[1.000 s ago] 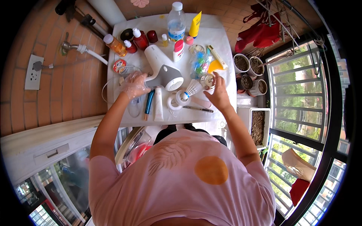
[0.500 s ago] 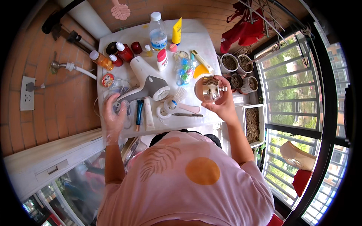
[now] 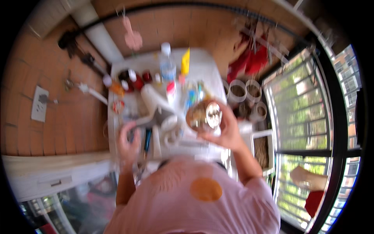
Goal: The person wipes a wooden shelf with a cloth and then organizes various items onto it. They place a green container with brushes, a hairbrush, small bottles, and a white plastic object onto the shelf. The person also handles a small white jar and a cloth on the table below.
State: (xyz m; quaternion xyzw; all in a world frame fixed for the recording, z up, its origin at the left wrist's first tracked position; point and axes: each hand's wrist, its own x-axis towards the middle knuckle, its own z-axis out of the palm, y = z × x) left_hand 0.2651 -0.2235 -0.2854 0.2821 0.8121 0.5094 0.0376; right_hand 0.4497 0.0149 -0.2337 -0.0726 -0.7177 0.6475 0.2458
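Observation:
The picture is blurred by motion. My right hand (image 3: 230, 130) grips a round, shiny amber-gold container (image 3: 198, 117) above the table's right part; a bright silvery disc on it faces up. The thumb lies under its near edge, the fingers along its right side. On the left, my left hand (image 3: 127, 143) is held with thumb and fingers apart and nothing visible between them. It hovers beside the handle of a white and grey hair dryer (image 3: 155, 102). A blue tube (image 3: 147, 139) and a white tube (image 3: 156, 142) lie to the right of that hand.
On the white table (image 3: 202, 58) stand a clear bottle (image 3: 168, 69), a yellow tube (image 3: 186, 62), a white bottle with a pink cap (image 3: 171, 91) and several red bottles. Flowerpots (image 3: 237, 91) stand at the right by a barred window. A brick wall and a socket (image 3: 39, 103) are at left.
The view has tilted, so the table sits lower in the picture. My right hand has brought the amber container leftward and turned it, its knob no longer pointing right. My left hand stays near the dryer's handle.

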